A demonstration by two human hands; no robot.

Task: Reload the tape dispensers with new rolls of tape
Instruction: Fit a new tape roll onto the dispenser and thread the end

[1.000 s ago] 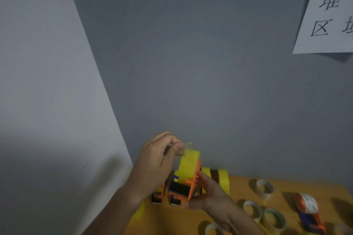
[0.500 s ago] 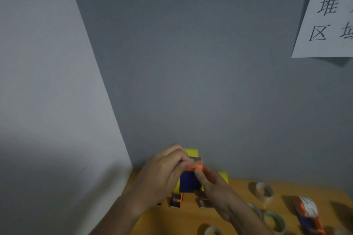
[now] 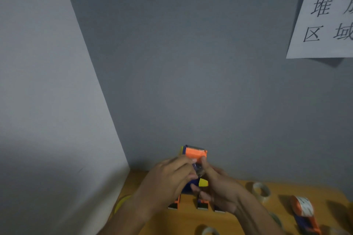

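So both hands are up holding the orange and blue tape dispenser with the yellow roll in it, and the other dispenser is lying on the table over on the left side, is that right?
Not quite. Both the left hand and the right hand do hold the orange and blue tape dispenser with its yellow roll, but the other dispenser lies on the right side of the table, as the head view shows.

An orange and blue tape dispenser [image 3: 193,155] with a yellow roll [image 3: 202,183] loaded in it is held up above the desk [image 3: 238,221], its orange end uppermost, gripped between both hands. More orange and blue dispensers [image 3: 202,204] stand on the desk below it. A further dispenser [image 3: 305,213], loaded with a whitish roll, lies at the right. Pale tape rolls [image 3: 260,191] lie near it, one [image 3: 210,232] at the front edge.
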